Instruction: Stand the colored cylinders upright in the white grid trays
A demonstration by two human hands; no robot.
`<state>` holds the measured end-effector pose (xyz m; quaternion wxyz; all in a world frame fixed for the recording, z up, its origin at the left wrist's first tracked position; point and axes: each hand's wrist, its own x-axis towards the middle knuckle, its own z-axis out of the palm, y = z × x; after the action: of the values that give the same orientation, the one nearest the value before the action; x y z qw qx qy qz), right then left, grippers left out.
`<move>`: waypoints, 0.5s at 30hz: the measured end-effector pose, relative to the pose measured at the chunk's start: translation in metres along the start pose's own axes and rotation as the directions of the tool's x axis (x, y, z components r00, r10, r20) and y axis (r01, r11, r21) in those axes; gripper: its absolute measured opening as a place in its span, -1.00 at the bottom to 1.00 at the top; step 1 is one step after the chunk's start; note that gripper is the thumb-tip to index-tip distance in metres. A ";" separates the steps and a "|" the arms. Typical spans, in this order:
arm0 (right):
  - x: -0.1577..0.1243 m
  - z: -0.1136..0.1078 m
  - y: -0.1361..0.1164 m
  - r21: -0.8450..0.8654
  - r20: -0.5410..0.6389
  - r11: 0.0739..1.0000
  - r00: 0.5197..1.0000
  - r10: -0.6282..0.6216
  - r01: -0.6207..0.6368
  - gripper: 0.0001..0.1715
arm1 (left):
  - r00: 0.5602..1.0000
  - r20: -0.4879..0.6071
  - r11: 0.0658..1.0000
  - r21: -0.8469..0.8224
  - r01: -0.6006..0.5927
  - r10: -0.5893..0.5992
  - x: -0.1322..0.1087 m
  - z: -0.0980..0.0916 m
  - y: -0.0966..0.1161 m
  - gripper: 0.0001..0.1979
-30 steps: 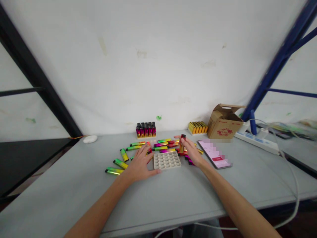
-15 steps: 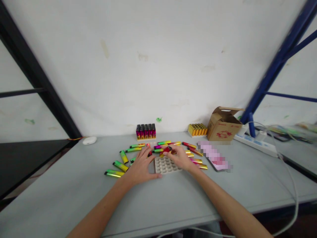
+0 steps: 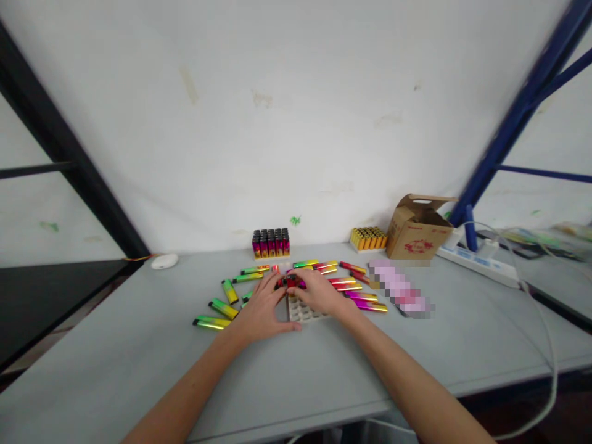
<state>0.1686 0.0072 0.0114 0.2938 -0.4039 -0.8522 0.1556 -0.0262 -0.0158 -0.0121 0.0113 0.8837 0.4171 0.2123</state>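
A pale tray (image 3: 303, 312) with rows of round holes lies between my hands, its upper part hidden by my right hand. My left hand (image 3: 263, 310) spreads its fingers at the tray's left side, the thumb near its front edge. Over the tray's far left corner, my right hand (image 3: 320, 293) pinches a dark red tube with a black end (image 3: 290, 282); the fingers partly cover it. Green-yellow tubes (image 3: 222, 308) with black ends lie scattered to the left. Red-gold tubes (image 3: 343, 281) and magenta-gold tubes (image 3: 365, 304) lie to the right.
Against the wall stand a block of upright purple tubes (image 3: 271, 244) and a tray of yellow tubes (image 3: 369, 238). Further right are an open cardboard box (image 3: 419, 234), a pixelated pink item (image 3: 398, 290) and a white power strip (image 3: 481, 265). A white case (image 3: 164, 261) sits far left.
My right hand has moved left with the red tube, from above the tray's middle to its far left corner beside my left fingertips. My left hand has barely moved.
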 end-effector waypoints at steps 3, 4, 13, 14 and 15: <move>-0.001 0.002 -0.003 -0.017 -0.039 1.000 0.999 0.012 -0.012 -0.66 | 1.000 -0.015 1.000 -0.001 -0.001 0.001 0.000 0.000 -0.001 -0.19; -0.002 0.001 -0.004 -0.015 -0.045 1.000 0.999 0.012 -0.013 -0.68 | 1.000 -0.019 1.000 0.000 -0.003 0.003 0.000 0.000 -0.001 -0.20; -0.022 -0.041 0.055 -0.119 -0.158 0.992 0.987 0.032 -0.051 -0.73 | 1.000 -0.026 1.000 -0.012 0.000 0.000 0.000 -0.002 0.001 -0.20; -0.023 -0.044 0.062 -0.158 -0.139 0.985 0.989 0.046 -0.068 -0.72 | 1.000 -0.022 1.000 -0.012 0.001 -0.001 0.000 -0.003 0.002 -0.20; -0.024 -0.046 0.067 -0.189 -0.123 0.978 0.990 0.065 -0.088 -0.70 | 1.000 -0.019 1.000 -0.011 0.000 0.000 0.000 -0.003 0.002 -0.20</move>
<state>0.2494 0.0312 0.0047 0.2957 -0.4715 -0.8287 0.0593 -0.0262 -0.0175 -0.0090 0.0124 0.8815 0.4162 0.2228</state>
